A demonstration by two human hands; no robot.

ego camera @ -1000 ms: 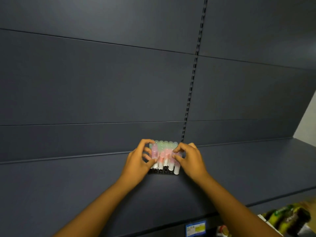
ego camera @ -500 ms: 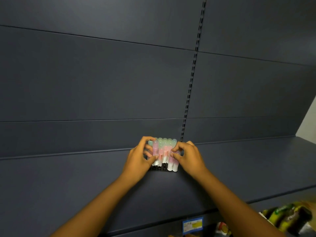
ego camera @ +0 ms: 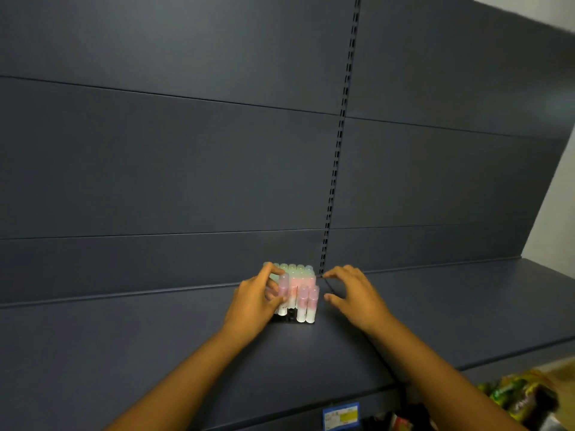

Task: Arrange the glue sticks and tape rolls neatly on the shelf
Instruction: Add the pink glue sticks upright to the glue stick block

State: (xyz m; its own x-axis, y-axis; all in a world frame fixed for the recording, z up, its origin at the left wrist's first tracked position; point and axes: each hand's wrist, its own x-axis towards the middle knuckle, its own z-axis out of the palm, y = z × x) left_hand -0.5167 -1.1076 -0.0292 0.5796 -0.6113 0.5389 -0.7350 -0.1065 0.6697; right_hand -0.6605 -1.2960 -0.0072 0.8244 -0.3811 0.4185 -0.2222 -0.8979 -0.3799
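- I see the glue sticks point(ego camera: 295, 293) standing upright in a tight block on the dark shelf point(ego camera: 155, 353), near the back panel point(ego camera: 186, 166) and just left of the slotted upright point(ego camera: 334, 169).
- My left hand point(ego camera: 253, 303) is against the block's left side, fingers and thumb curled round one pink-capped stick at the front left corner.
- My right hand point(ego camera: 351, 295) hovers just right of the block, apart from it, fingers loosely spread and bent, holding nothing.
- A blue price label point(ego camera: 340, 415) sits on the shelf's front edge; blurred green packages point(ego camera: 516, 396) lie below at lower right.
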